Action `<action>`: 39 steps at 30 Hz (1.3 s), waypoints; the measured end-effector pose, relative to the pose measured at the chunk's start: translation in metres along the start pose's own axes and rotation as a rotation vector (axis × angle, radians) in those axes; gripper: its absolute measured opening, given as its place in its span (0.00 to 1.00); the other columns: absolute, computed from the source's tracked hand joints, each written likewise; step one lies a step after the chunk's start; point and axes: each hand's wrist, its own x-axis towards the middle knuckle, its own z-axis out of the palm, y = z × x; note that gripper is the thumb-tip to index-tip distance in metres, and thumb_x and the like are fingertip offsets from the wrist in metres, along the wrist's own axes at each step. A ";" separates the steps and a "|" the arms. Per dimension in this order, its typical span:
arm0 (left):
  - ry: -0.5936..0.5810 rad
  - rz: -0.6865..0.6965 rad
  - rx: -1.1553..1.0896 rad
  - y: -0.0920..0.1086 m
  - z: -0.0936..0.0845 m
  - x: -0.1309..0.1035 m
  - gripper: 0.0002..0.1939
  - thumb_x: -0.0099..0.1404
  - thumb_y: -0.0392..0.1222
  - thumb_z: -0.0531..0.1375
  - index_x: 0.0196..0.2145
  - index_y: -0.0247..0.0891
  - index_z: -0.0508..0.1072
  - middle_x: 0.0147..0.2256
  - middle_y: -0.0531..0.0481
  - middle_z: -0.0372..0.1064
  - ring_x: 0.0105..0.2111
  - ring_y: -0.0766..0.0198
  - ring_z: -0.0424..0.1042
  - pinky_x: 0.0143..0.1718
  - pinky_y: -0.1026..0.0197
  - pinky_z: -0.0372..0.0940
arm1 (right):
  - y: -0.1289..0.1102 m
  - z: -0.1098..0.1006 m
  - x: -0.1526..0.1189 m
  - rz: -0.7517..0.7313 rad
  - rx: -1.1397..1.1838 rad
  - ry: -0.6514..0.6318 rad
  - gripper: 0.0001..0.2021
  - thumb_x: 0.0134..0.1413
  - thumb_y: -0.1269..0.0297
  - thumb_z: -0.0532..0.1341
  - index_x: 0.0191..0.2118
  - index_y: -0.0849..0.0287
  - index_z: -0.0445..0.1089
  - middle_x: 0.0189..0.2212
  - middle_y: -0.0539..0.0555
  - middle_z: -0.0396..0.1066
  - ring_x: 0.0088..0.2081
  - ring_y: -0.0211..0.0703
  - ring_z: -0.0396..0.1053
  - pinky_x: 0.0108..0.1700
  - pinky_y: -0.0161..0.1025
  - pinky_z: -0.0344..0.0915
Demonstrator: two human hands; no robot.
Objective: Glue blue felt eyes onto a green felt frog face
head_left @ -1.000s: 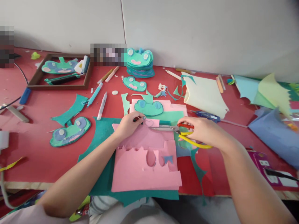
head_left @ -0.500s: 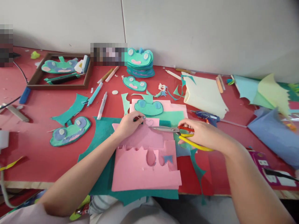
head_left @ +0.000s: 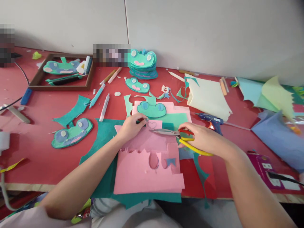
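Observation:
My left hand [head_left: 133,126] pinches the upper edge of a pink felt piece [head_left: 142,139], thumb and fingers closed on it. A heart outline is drawn near that edge, just right of my fingertips. My right hand [head_left: 201,136] is wrapped round the red and yellow handles of a pair of scissors [head_left: 163,132]. Their blades point left across the pink felt, with the tips just below the heart. Under this piece lies a larger pink felt sheet [head_left: 135,177] with cut-out holes, on top of teal felt [head_left: 102,142]. A green frog face [head_left: 152,110] lies just beyond my hands.
Stacked frog faces [head_left: 142,63] stand by the wall, left of a folded cream felt [head_left: 209,98]. A glue gun [head_left: 211,120] lies beyond my right hand. At the left are a brown tray [head_left: 59,88], markers [head_left: 104,107] and another frog face [head_left: 71,134].
My right hand and the scissors have shifted slightly left, the blade tips sliding a little further over the pink felt. My left hand keeps its pinch in the same place.

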 end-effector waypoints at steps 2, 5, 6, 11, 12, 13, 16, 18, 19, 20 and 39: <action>0.000 0.001 0.010 0.000 0.000 0.000 0.08 0.61 0.41 0.53 0.31 0.39 0.71 0.32 0.52 0.72 0.35 0.64 0.69 0.36 0.63 0.61 | -0.003 0.000 0.000 -0.004 -0.010 0.013 0.22 0.44 0.45 0.60 0.45 0.46 0.64 0.41 0.47 0.74 0.35 0.46 0.74 0.28 0.36 0.65; 0.000 0.008 0.020 0.001 0.000 0.001 0.08 0.61 0.41 0.53 0.31 0.39 0.71 0.32 0.52 0.72 0.35 0.64 0.69 0.37 0.63 0.61 | -0.005 0.001 0.001 -0.010 0.002 0.015 0.22 0.44 0.46 0.61 0.46 0.46 0.63 0.42 0.47 0.74 0.37 0.47 0.74 0.30 0.36 0.65; -0.001 0.007 0.020 0.001 0.000 0.001 0.08 0.61 0.41 0.53 0.31 0.39 0.71 0.32 0.52 0.71 0.35 0.64 0.69 0.36 0.63 0.61 | -0.004 0.001 0.002 -0.011 0.011 0.013 0.22 0.43 0.46 0.61 0.45 0.46 0.63 0.42 0.47 0.74 0.37 0.47 0.74 0.30 0.36 0.65; -0.007 -0.002 0.017 0.001 -0.001 0.001 0.08 0.62 0.42 0.52 0.31 0.39 0.70 0.32 0.52 0.71 0.35 0.63 0.69 0.37 0.63 0.61 | 0.001 0.002 0.006 -0.026 0.080 0.004 0.19 0.43 0.50 0.62 0.43 0.47 0.66 0.41 0.47 0.74 0.38 0.45 0.74 0.30 0.34 0.65; -0.009 -0.002 0.017 0.001 -0.001 0.001 0.08 0.62 0.41 0.52 0.31 0.39 0.70 0.32 0.52 0.71 0.35 0.63 0.69 0.37 0.63 0.61 | 0.002 0.002 0.007 -0.026 0.094 0.002 0.18 0.43 0.51 0.62 0.43 0.47 0.66 0.40 0.47 0.74 0.37 0.44 0.74 0.30 0.34 0.65; -0.009 0.000 0.016 0.001 -0.001 0.001 0.08 0.62 0.41 0.52 0.31 0.39 0.70 0.32 0.52 0.71 0.35 0.63 0.69 0.37 0.63 0.61 | 0.002 0.001 0.007 -0.024 0.105 0.000 0.17 0.43 0.53 0.61 0.43 0.47 0.66 0.39 0.47 0.74 0.37 0.44 0.73 0.29 0.34 0.65; -0.007 0.009 0.022 0.001 -0.001 0.001 0.08 0.62 0.41 0.52 0.31 0.39 0.70 0.32 0.52 0.71 0.35 0.64 0.69 0.37 0.63 0.61 | 0.000 0.000 0.008 -0.009 0.132 -0.018 0.15 0.44 0.55 0.61 0.42 0.47 0.67 0.37 0.46 0.75 0.33 0.42 0.73 0.26 0.33 0.63; -0.005 0.010 0.027 0.002 -0.001 0.000 0.08 0.62 0.41 0.52 0.31 0.39 0.70 0.33 0.52 0.71 0.35 0.64 0.69 0.37 0.63 0.61 | -0.001 -0.001 0.008 -0.004 0.163 -0.030 0.14 0.44 0.57 0.61 0.41 0.48 0.67 0.35 0.46 0.76 0.31 0.41 0.73 0.23 0.32 0.61; -0.005 0.009 0.028 0.002 -0.001 0.000 0.08 0.62 0.41 0.52 0.31 0.39 0.71 0.33 0.52 0.71 0.35 0.64 0.69 0.37 0.63 0.61 | -0.001 -0.001 0.009 -0.004 0.183 -0.038 0.14 0.44 0.59 0.61 0.41 0.48 0.67 0.34 0.47 0.76 0.30 0.41 0.73 0.22 0.31 0.60; -0.005 0.008 0.030 0.002 -0.001 0.000 0.08 0.62 0.41 0.53 0.31 0.39 0.71 0.33 0.52 0.71 0.35 0.64 0.69 0.37 0.63 0.61 | -0.002 -0.001 0.009 -0.002 0.202 -0.048 0.14 0.44 0.59 0.60 0.41 0.48 0.67 0.34 0.46 0.76 0.29 0.40 0.72 0.21 0.31 0.59; -0.015 -0.009 0.044 0.002 0.000 0.000 0.08 0.62 0.41 0.53 0.31 0.40 0.71 0.34 0.52 0.72 0.35 0.64 0.70 0.36 0.63 0.61 | 0.002 -0.001 0.010 -0.061 0.015 0.019 0.11 0.44 0.59 0.61 0.37 0.47 0.66 0.27 0.44 0.73 0.22 0.37 0.68 0.21 0.31 0.55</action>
